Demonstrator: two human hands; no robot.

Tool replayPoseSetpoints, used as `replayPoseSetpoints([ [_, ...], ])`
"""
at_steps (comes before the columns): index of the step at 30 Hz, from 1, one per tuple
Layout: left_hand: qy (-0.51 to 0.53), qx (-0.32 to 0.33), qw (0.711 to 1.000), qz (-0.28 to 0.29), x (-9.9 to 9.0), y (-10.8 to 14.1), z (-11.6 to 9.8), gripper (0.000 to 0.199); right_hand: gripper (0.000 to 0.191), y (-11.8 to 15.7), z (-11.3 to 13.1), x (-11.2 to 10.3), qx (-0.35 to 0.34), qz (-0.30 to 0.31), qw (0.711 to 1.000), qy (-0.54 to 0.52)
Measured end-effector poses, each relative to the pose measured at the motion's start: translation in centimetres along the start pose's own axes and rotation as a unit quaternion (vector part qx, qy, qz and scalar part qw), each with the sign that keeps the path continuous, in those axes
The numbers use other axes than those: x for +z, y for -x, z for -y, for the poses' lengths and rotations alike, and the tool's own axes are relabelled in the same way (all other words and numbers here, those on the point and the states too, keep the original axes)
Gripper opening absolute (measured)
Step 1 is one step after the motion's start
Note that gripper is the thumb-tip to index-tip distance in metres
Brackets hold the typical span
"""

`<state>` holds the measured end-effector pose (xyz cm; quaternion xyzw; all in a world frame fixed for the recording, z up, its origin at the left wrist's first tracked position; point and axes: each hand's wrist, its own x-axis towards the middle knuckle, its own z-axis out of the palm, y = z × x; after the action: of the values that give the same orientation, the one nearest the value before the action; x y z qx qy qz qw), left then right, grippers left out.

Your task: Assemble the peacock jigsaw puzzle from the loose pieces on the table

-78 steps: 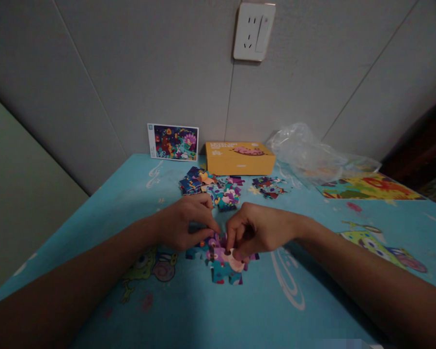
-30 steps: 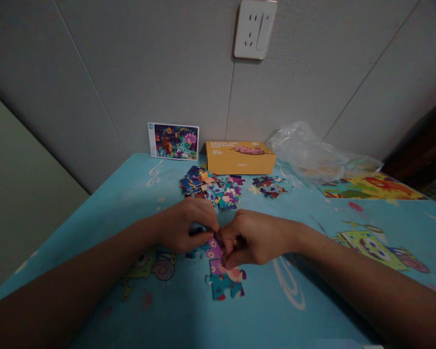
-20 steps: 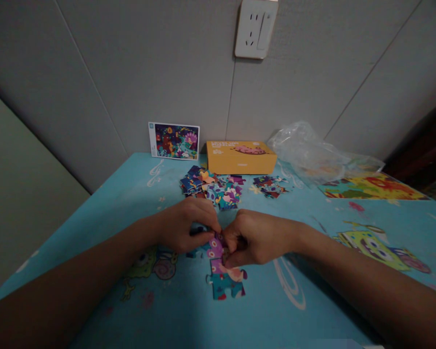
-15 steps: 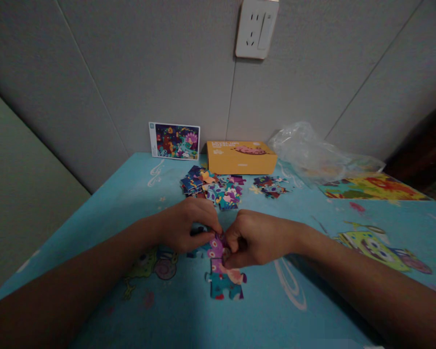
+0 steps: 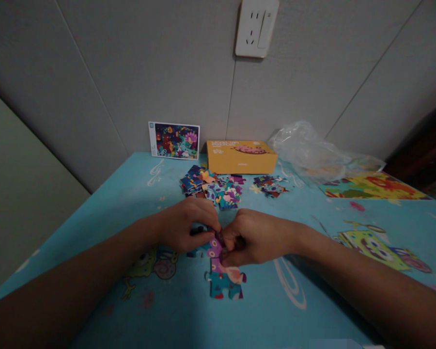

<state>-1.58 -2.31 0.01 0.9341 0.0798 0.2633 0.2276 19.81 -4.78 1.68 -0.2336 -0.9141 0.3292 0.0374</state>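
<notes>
Several joined puzzle pieces point(image 5: 223, 285) in teal, purple and pink lie on the blue tablecloth, partly covered by my fingers. My left hand point(image 5: 191, 223) comes in from the left, its thumb and index finger closed on the upper purple puzzle piece point(image 5: 214, 248). From the right, my right hand point(image 5: 249, 237) meets it with curled fingers, pinching at the right side of the same pieces; what sits between its fingertips is mostly hidden. Beneath the left hand a blue part of the puzzle shows. Both hands almost touch at the fingertips.
Beyond my hands lie a large pile of loose puzzle pieces point(image 5: 223, 191) and a smaller pile point(image 5: 271, 186). A picture card point(image 5: 177, 140) leans on the wall beside a yellow puzzle box point(image 5: 241, 159). A clear plastic bag point(image 5: 308, 150) partly covers a colourful sheet point(image 5: 378, 187).
My right hand's fingertips have shifted very slightly up and left against the pieces. My left hand keeps its place.
</notes>
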Motion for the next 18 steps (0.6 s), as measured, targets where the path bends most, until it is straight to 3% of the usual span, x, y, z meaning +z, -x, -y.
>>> replayPoseSetpoints([
  [18,0.0,-0.016,1.0,0.016,-0.24,0.13,-0.17,0.014,0.03,-0.34,0.24,0.17,0.04,-0.041,0.997,0.042],
])
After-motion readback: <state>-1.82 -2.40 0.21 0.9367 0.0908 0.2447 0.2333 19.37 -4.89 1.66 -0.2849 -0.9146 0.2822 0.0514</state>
